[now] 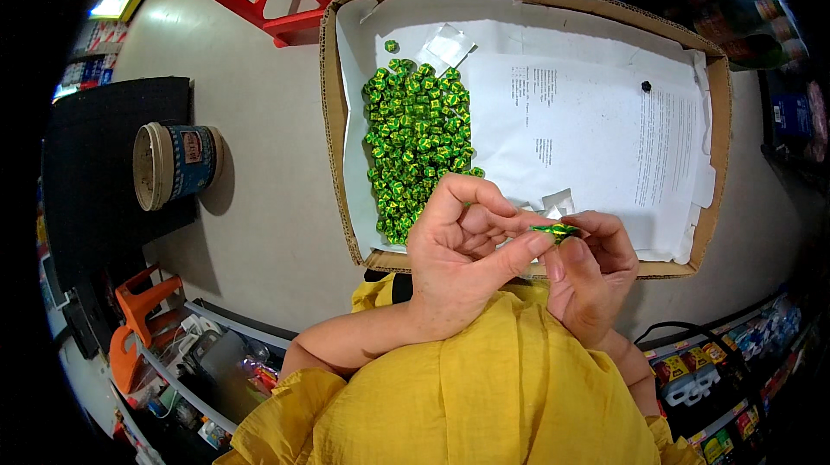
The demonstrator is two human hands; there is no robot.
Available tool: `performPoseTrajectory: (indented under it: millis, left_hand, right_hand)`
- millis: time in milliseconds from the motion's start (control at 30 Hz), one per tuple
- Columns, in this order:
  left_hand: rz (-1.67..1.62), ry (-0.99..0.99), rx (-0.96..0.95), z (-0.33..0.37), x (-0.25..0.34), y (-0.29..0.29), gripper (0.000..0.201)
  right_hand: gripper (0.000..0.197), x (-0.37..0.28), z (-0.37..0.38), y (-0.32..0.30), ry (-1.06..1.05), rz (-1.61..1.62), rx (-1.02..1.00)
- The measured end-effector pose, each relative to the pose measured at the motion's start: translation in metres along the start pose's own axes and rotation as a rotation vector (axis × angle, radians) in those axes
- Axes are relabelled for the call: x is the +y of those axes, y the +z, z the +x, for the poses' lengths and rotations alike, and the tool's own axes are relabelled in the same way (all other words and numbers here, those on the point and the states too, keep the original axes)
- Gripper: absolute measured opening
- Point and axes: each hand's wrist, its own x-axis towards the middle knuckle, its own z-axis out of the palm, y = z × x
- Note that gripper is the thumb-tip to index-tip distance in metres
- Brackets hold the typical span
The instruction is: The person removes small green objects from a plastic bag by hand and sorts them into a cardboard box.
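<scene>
Toward six o'clock of the cardboard box (719,119), your left hand (467,247) and right hand (596,273) pinch one small green-and-yellow piece (555,230) between thumbs and fingers. Press lightly and evenly, so its shiny surface should not tear; the green pile (419,145) lies at nine o'clock.

1 red plastic stool (294,27) near top; 1 blue bucket (192,158) at left; packaged goods (692,368) lower right.

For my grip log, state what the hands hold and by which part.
The left hand pinches a small green-and-yellow foil piece by its left end; the right hand pinches its right end.
</scene>
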Motion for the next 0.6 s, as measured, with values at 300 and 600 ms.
performPoseTrajectory:
  millis: [300,600]
  left_hand:
    - [0.003,-0.061,0.079,-0.001,-0.006,0.001,0.031]
    - [0.186,-0.031,0.155,0.005,-0.003,-0.009,0.030]
  right_hand:
    - [0.021,0.020,0.004,-0.013,-0.571,-0.393,-0.128]
    - [0.034,0.003,0.012,-0.015,-0.904,-1.297,-0.417]
